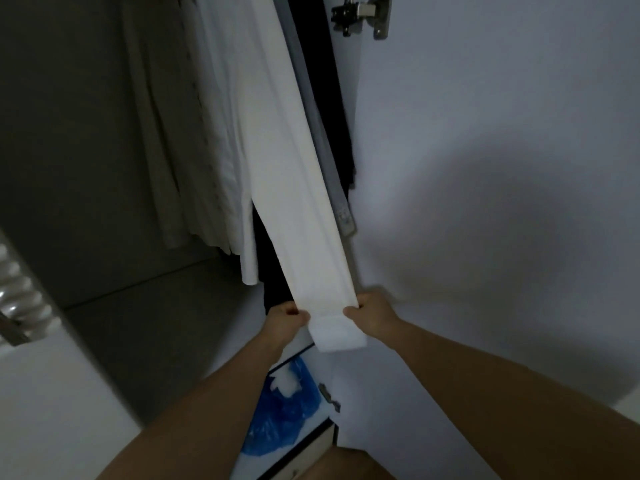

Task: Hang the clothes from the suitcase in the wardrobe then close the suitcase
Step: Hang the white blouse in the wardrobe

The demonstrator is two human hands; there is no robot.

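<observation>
A long white garment (291, 174) hung inside the open wardrobe (104, 168), running as a flat, narrow band from the twelve o'clock edge of the view down toward six o'clock, slanting slightly to the right. Its lower end was folded back on itself into a short doubled flap. The left hand (285, 318) pinched its left edge and the right hand (369, 311) pinched its right edge just above that flap, pulling the cloth taut. At its nine o'clock side other pale garments (207, 133) hung close together; at its three o'clock side hung a grey garment (323, 140) and a dark one (332, 98), against the white wardrobe door (485, 133).
</observation>
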